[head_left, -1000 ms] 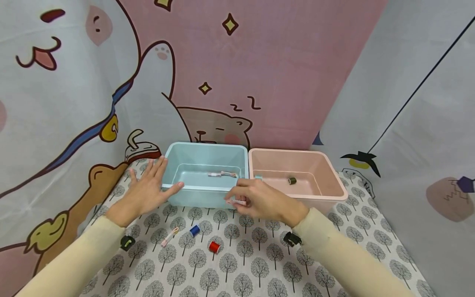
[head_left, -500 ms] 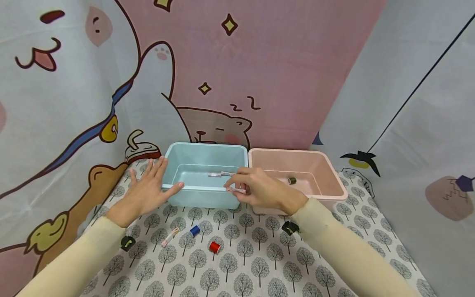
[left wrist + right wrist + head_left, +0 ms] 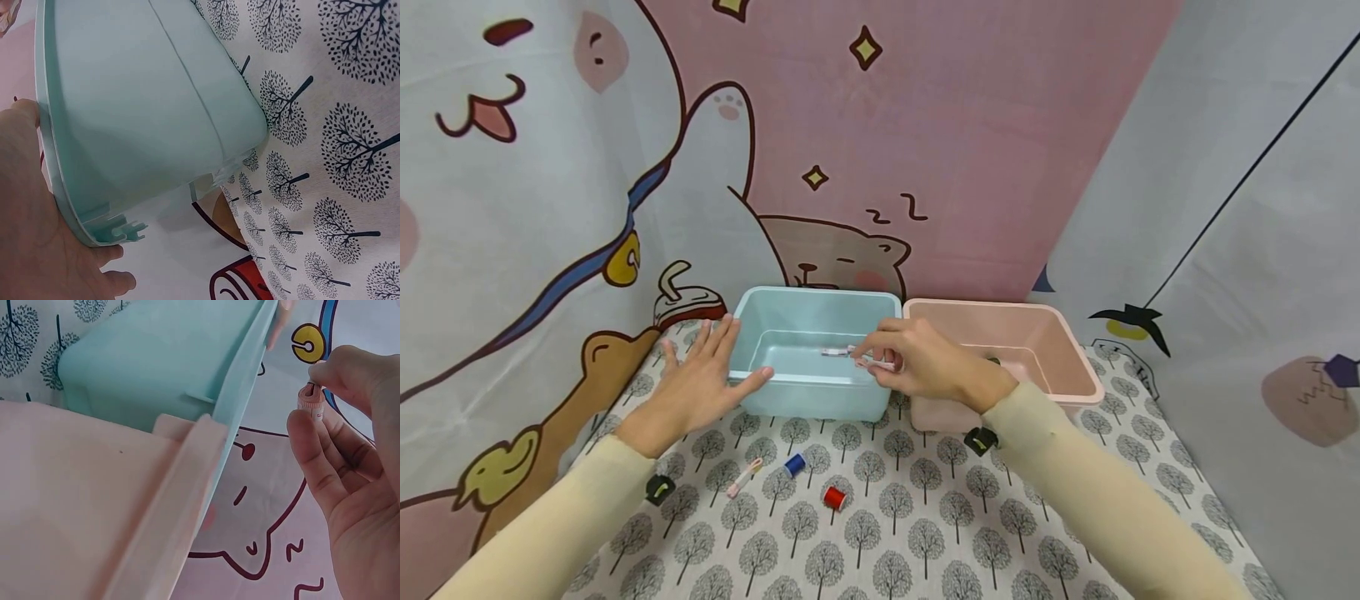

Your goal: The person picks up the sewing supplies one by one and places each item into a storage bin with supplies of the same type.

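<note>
My right hand (image 3: pixel 925 358) is over the front right part of the light blue bin (image 3: pixel 812 400). Its thumb and fingers pinch a small pink rolled tape measure (image 3: pixel 310 406) with printed marks. Inside that bin lies a whitish folded strip (image 3: pixel 835 352), partly covered by the fingers in the head view. My left hand (image 3: pixel 688 379) rests at the bin's left rim, fingers spread and fairly straight. In front on the cloth are a pink and yellow folded strip (image 3: pixel 745 477), a blue thread spool (image 3: pixel 794 465) and a red thread spool (image 3: pixel 834 498).
A pink bin (image 3: pixel 1000 304) stands right beside the blue one. A dark green spool (image 3: pixel 994 361) inside it is mostly hidden by my right hand. Tree-patterned cloth (image 3: pixel 925 517) covers the table, and a cartoon-print curtain (image 3: pixel 962 167) hangs behind.
My right hand has risen and moved forward with the tape measure, from the bin's front wall to above its inside. My left hand has stayed at the rim.
</note>
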`<state>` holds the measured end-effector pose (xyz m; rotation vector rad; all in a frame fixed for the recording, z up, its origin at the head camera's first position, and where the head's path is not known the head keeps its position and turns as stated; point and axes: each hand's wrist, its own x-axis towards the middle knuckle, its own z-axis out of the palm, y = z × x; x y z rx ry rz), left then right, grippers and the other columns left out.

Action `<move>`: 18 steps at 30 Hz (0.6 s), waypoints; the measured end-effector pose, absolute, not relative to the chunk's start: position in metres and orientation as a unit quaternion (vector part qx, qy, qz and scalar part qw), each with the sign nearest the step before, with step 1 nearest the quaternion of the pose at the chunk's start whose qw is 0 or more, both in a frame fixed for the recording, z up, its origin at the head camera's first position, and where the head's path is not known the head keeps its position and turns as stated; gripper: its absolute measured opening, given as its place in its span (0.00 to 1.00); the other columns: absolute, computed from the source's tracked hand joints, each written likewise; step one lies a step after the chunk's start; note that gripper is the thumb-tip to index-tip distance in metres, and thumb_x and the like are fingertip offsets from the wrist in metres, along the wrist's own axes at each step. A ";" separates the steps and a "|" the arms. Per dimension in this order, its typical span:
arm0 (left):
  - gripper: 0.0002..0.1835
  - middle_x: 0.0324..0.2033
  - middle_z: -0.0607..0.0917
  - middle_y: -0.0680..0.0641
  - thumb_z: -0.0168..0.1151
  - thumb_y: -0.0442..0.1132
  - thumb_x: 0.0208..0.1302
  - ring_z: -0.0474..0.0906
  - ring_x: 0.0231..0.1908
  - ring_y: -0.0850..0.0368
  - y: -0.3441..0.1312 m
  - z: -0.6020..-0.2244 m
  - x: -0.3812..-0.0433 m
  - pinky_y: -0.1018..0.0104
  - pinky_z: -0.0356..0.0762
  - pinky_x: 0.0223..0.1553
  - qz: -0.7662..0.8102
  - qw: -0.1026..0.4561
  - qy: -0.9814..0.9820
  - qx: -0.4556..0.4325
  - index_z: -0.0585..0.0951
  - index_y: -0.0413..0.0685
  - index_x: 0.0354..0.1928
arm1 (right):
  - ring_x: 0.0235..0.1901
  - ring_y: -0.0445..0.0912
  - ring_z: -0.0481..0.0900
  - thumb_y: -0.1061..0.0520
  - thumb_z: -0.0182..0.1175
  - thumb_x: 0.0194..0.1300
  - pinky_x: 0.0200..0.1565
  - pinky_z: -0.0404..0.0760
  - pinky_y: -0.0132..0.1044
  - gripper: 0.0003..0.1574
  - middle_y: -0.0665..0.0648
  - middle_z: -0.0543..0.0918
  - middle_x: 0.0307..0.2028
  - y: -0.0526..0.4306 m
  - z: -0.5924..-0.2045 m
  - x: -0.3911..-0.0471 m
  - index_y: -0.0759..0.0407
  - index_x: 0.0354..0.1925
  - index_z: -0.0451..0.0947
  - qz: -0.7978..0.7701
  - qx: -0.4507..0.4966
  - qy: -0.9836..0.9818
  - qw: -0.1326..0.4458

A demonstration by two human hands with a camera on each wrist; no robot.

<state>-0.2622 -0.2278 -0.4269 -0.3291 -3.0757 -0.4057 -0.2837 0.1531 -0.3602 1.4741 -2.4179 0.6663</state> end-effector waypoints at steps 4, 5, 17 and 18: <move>0.64 0.97 0.37 0.42 0.40 0.86 0.82 0.34 0.95 0.25 -0.228 -0.427 -0.262 0.07 0.15 0.80 -0.130 0.012 -0.986 -0.104 0.40 0.45 0.97 | 0.33 0.42 0.89 0.66 0.75 0.73 0.37 0.92 0.29 0.17 0.56 0.92 0.41 0.151 -0.354 -0.288 0.56 0.57 0.95 0.229 0.500 -0.828 0.111; 0.64 0.97 0.37 0.42 0.40 0.86 0.82 0.34 0.95 0.25 -0.228 -0.426 -0.262 0.07 0.15 0.80 -0.130 0.013 -0.986 -0.104 0.40 0.45 0.97 | 0.33 0.42 0.90 0.66 0.75 0.73 0.37 0.92 0.29 0.17 0.56 0.92 0.41 0.151 -0.353 -0.290 0.56 0.57 0.96 0.229 0.501 -0.827 0.113; 0.63 0.97 0.37 0.43 0.42 0.83 0.83 0.34 0.95 0.26 -0.228 -0.428 -0.264 0.07 0.15 0.80 -0.129 0.017 -0.986 -0.103 0.41 0.45 0.97 | 0.32 0.42 0.89 0.65 0.75 0.74 0.37 0.92 0.32 0.16 0.55 0.92 0.39 0.146 -0.343 -0.309 0.57 0.57 0.95 0.224 0.497 -0.830 0.115; 0.62 0.97 0.37 0.43 0.43 0.83 0.84 0.34 0.95 0.26 -0.228 -0.428 -0.264 0.07 0.15 0.80 -0.130 0.018 -0.986 -0.103 0.41 0.45 0.97 | 0.31 0.43 0.89 0.65 0.75 0.73 0.37 0.92 0.33 0.16 0.56 0.92 0.39 0.145 -0.342 -0.310 0.57 0.57 0.95 0.225 0.498 -0.829 0.118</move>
